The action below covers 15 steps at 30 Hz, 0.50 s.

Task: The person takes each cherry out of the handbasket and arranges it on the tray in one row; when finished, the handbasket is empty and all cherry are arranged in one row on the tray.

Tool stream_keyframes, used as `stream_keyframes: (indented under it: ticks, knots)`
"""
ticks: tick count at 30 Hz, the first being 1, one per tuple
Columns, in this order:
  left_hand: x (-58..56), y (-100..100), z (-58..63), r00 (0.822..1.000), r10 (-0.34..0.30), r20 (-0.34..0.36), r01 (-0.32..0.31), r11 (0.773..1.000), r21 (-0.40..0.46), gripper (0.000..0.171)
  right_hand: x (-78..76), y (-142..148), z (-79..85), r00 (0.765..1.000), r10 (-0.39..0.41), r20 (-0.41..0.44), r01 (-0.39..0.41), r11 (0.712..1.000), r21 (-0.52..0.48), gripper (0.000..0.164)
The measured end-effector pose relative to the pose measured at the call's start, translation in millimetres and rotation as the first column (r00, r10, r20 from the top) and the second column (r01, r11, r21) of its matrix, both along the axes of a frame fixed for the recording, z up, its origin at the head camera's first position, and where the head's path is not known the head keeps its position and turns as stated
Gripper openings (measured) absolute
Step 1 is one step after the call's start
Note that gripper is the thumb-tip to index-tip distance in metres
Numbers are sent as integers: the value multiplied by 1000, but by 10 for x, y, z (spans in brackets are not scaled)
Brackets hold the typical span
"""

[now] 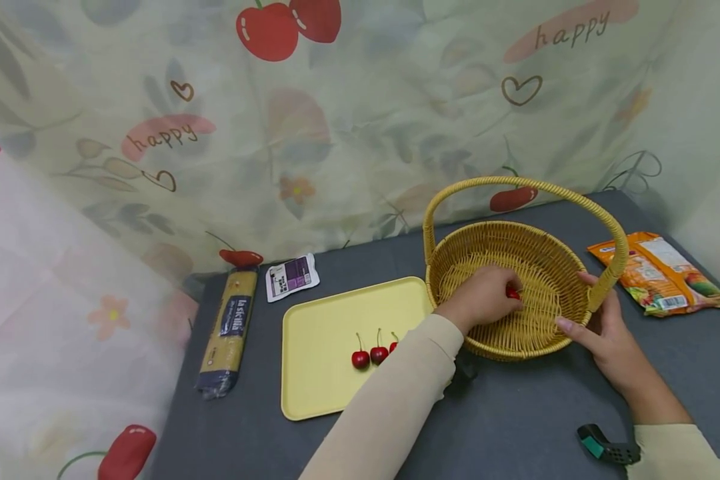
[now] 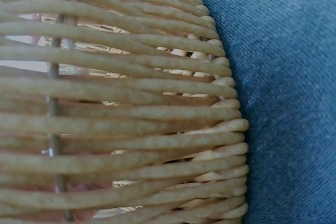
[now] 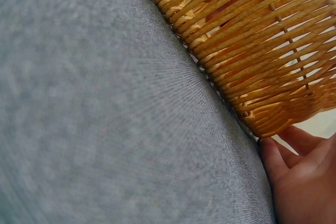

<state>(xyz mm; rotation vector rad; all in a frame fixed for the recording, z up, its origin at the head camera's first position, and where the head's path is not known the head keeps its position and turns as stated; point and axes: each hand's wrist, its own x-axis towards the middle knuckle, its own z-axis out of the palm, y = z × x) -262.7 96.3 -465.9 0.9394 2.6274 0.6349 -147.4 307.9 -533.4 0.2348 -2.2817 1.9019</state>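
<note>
My left hand [image 1: 486, 297] reaches down inside the round wicker basket [image 1: 516, 230], its fingers curled round a red cherry [image 1: 512, 293]. Most of that cherry is hidden by the fingers. At the basket's right side, near the foot of its tall handle, my right hand [image 1: 606, 340] grips the rim, thumb toward the inside. The right wrist view shows fingers [image 3: 273, 158] against the basket's edge. Woven strands [image 2: 131, 93] fill most of the left wrist view. Three cherries [image 1: 379, 355] with stems lie on the yellow tray [image 1: 321, 320], the rightmost partly behind my left sleeve.
Left of the tray lies a long pasta packet [image 1: 231, 333]. A small white and purple sachet [image 1: 292, 277] sits behind the tray. To the basket's right is an orange snack bag [image 1: 663, 273]. A printed curtain [image 1: 360, 133] hangs behind the grey-covered table [image 1: 516, 413].
</note>
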Motion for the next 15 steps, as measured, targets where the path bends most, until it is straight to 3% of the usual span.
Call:
stream_keyframes:
  ticks: [6,9,15]
  knots:
    - [8,-27,15,998,1,61,-10,990,138,32,-7,10,-1,1000,-8,3,8,999,32,84]
    - [2,-48,29,999,-6,52,-4,980,197,32,-10,14,-3,1000,-10,1,10,999,40,84]
    - [2,-87,59,994,33,108,-68,936,345,31,-12,16,-4,1000,-10,-5,10,999,39,83]
